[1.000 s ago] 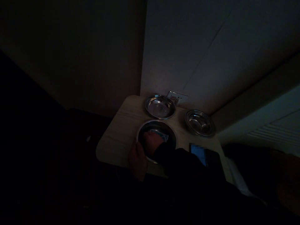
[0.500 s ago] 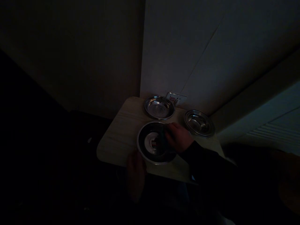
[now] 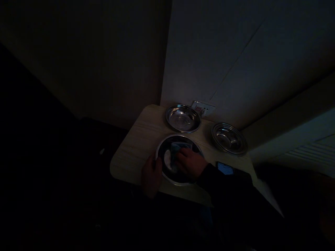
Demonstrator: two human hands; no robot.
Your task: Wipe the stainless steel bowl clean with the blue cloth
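A shiny metal dish (image 3: 168,174) with a pale round middle lies near the front of the small table. My left hand (image 3: 151,177) is closed at its left rim, with the thumb over the edge. My right hand (image 3: 191,163) is inside the dish, fingers curled down on a dark bluish-green cloth (image 3: 176,147). The cloth lies against the inner surface and is partly hidden under the fingers. Dim light blurs the details of both hands.
Behind stands a second metal dish (image 3: 182,119), and at the right a stack of metal dishes (image 3: 228,138). A phone with a lit screen (image 3: 225,169) lies by my right sleeve. A wall socket (image 3: 203,107) is behind the pale wooden table (image 3: 131,153).
My right hand has moved from the dish's right rim down into its middle with the cloth. My left hand has come up onto the left rim. The phone has come into view.
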